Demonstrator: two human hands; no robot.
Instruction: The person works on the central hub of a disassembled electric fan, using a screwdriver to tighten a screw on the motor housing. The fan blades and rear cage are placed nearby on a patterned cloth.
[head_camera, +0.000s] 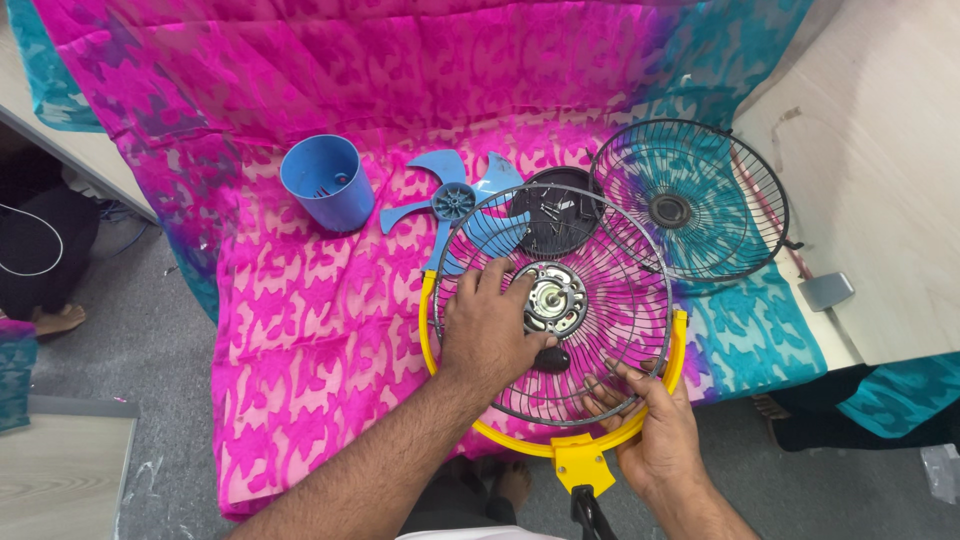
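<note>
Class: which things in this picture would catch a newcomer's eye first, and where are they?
The bright pink cloth fills the table. At centre, the left hand rests on a wire fan guard beside its motor, within a yellow frame. Blue blades lie behind.

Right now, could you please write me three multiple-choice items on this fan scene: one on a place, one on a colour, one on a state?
1. Where does the left hand rest?
A. On the rear grille beside the motor
B. Inside the blue cup
C. On the front grille

2. What colour is the bracket around the rear grille?
A. Green
B. Yellow
C. White

3. In what state is the blue fan blade?
A. Mounted on the motor
B. Held in the right hand
C. Off, lying on the pink cloth

Answers: 1 A, the palm lies on the wires by the motor; 2 B, the arc is plainly yellow; 3 C, it lies flat behind the grille.
</note>
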